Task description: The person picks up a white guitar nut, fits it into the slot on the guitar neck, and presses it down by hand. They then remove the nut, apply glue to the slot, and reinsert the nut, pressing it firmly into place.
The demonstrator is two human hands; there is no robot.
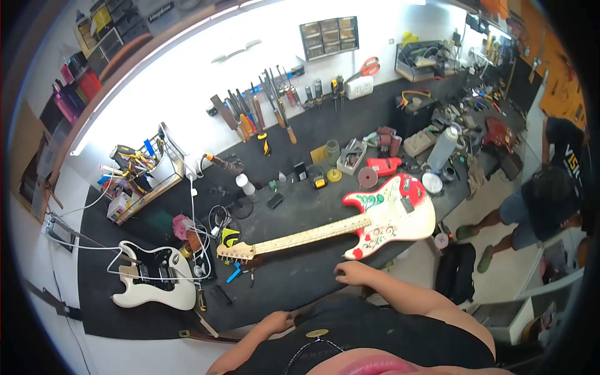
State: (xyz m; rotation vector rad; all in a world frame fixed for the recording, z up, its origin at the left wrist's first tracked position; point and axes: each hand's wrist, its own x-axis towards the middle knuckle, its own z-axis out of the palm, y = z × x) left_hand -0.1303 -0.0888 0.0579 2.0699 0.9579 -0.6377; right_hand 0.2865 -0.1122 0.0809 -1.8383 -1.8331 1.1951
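Observation:
An electric guitar (325, 234) with a cream body, red and green painted designs and a light maple neck lies on the dark workbench (294, 287). My right hand (354, 274) is by the bench's front edge, just below the guitar body, fingers loosely bent and nothing visible in them. Lower left, my left hand (275, 322) is close to my dark shirt at the bench edge, its fingertips hard to make out. A white guitar body (156, 294) with a black pickguard lies at the left, a white cable across it. Between the guitars are a blue tool (234, 274) and a screwdriver (201, 300).
Files and screwdrivers (250, 109) hang on the back wall. A clear bottle (444, 149), a sandpaper roll (389, 140) and a red tool (384, 165) crowd the right of the bench. Another person (544, 194) is at the right, near a black bag (456, 272) on the floor.

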